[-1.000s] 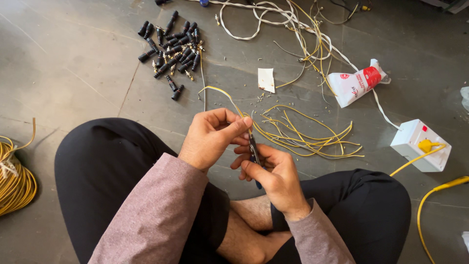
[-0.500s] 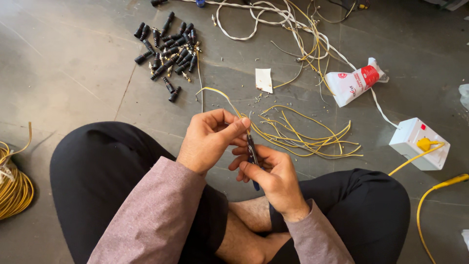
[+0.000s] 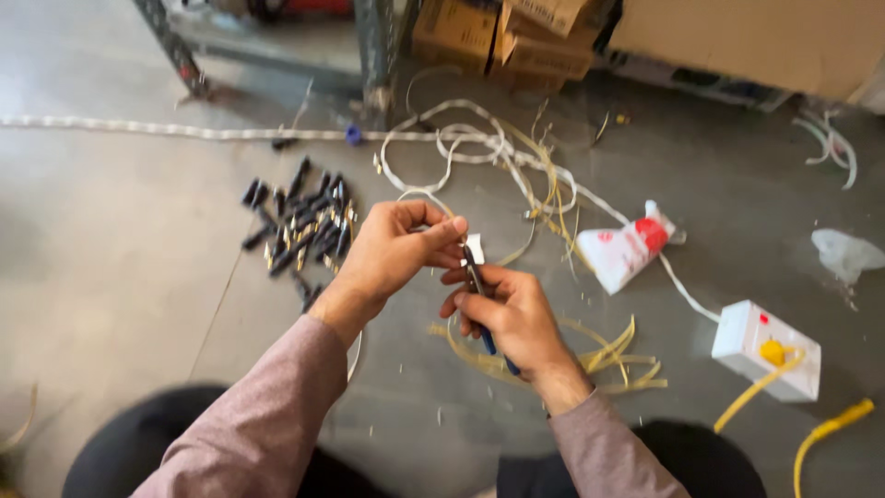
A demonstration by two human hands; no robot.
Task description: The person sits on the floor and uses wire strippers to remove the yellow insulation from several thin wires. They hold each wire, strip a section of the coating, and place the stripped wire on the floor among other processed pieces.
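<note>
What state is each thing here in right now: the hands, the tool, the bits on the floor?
Left hand: raised, fingertips pinched on a thin wire.
Right hand: closed around the pliers.
Pliers: held upright, tip at the wire.
Black connectors: loose heap on the floor.
Yellow wire scraps: lying cut and scattered.
White pouch: lying on its side.
White box: resting on the floor.

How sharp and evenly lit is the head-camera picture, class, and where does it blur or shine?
Head view: soft motion blur throughout, so the black connectors and yellow wire scraps smear; the left hand and right hand, gripping a dark tool, look only slightly clearer. Light is diffuse, with a pale sheen on the grey floor and faint shadows.
</note>
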